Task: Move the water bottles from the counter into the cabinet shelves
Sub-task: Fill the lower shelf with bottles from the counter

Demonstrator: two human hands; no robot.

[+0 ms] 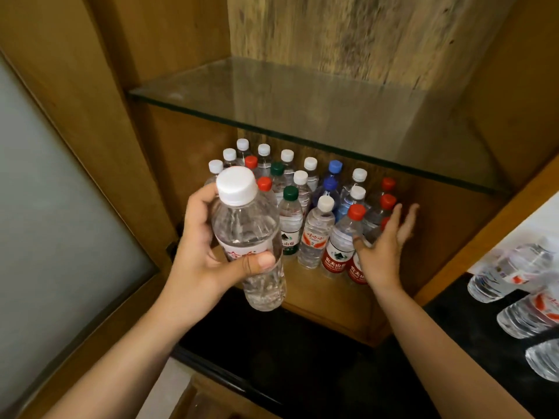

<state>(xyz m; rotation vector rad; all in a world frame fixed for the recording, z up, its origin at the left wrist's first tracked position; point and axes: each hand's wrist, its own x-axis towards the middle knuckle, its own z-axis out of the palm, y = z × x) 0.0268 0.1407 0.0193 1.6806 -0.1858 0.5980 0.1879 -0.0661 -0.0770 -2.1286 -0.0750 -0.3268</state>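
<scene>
While my left hand (199, 255) grips a white-capped bottle (248, 237) in front of the cabinet, my right hand (382, 246) is spread flat against the shelved bottles (317, 207). I judge most done: the lower shelf (320, 294) is crowded, three remain on the counter (469, 343), and the glass shelf (302, 101) above holds nothing.

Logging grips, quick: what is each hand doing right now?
Left hand: holding a white-capped bottle.
Right hand: open, holding nothing, fingers spread by the red-capped bottles.
</scene>
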